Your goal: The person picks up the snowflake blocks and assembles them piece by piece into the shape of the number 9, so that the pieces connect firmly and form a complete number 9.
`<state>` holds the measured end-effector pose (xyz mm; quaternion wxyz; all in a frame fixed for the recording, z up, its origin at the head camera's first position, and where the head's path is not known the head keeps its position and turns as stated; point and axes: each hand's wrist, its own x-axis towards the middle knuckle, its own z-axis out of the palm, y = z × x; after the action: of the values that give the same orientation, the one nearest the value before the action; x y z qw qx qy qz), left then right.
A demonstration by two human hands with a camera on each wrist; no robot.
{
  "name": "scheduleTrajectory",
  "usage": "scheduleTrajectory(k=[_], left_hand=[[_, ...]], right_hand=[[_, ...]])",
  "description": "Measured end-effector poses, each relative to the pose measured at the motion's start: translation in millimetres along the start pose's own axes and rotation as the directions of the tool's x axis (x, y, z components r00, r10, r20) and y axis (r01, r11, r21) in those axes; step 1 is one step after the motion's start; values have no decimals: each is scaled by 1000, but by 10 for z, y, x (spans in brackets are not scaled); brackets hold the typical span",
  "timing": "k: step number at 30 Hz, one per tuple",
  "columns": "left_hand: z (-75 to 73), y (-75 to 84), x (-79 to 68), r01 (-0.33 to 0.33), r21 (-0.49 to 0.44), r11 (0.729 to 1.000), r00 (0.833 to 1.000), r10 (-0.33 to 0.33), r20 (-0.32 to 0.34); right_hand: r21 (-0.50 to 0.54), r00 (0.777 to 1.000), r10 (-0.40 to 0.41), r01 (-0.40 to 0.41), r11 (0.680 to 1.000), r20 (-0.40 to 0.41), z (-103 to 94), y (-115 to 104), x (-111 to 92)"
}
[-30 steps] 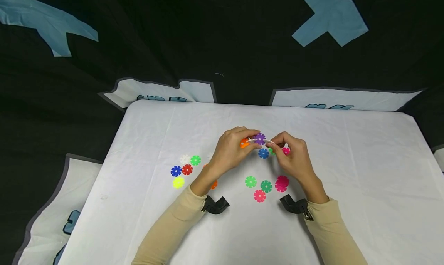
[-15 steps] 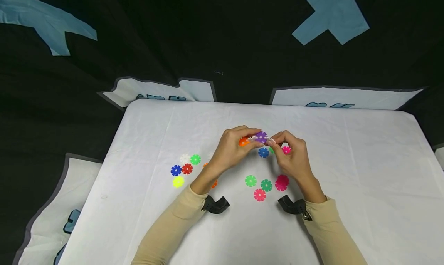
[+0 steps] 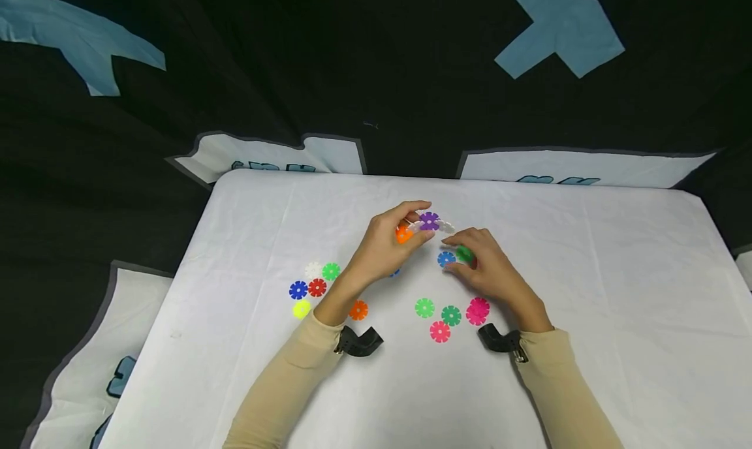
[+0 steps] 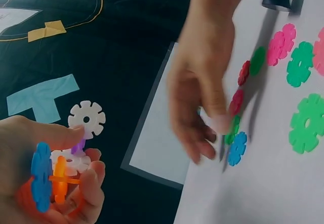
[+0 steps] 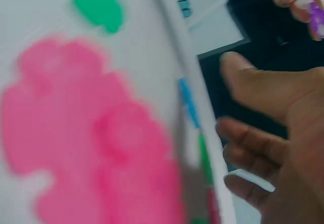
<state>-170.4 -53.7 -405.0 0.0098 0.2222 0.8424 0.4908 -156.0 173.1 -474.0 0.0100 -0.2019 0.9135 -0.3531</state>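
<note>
My left hand (image 3: pixel 384 243) pinches a chain of notched, flower-like plastic discs joined at their slots, held above the table. In the head view an orange disc (image 3: pixel 403 233), a purple disc (image 3: pixel 429 221) and white discs show in it. The left wrist view adds a blue disc (image 4: pixel 41 176) at the near end and a white disc (image 4: pixel 78 114) beyond the thumb. My right hand (image 3: pixel 487 266) holds nothing, its fingers loosely bent and thumb apart. It hovers close by a loose blue disc (image 3: pixel 446 259) and a green disc (image 3: pixel 464 254), partly covering the green one.
Left of the left forearm lie loose discs: white, green, dark blue, red (image 3: pixel 317 288) and yellow. An orange disc (image 3: pixel 358 310) sits beside the left wrist. Nearer me are light green (image 3: pixel 425 307), teal, pink and overlapping magenta discs (image 3: pixel 478 310). Black cloth surrounds the white table (image 3: pixel 617 273).
My right hand has let go of the chain's white disc and come down to the loose blue and green discs. My left hand has shifted slightly left and away from me with the chain.
</note>
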Motion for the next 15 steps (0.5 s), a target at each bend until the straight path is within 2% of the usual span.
scheduleTrajectory(k=[3,6,11,13,15], left_hand=[[-10,-11,-3,-15,-7,1000,1000,16,26],[-16,-13,-7,-29,-20,999,999,30,38],[-19,0,-12,-17,-24,1000,999,18,37],[-18,2,-13,-8,-26,1000,1000,9,29],[-19,0,-14,0,-25,1000,1000,1,20]], right_hand=[[-81,997,16,-10,997,70,53,57,-11],[-111,998,2,6,994,70,79,73,-15],[-125,1000,-16,19,992,25,81,67,-2],[-128,1000,3,-6,992,-21,61,49,-1],[-83,995,15,-23,996,-95,24,18,-3]])
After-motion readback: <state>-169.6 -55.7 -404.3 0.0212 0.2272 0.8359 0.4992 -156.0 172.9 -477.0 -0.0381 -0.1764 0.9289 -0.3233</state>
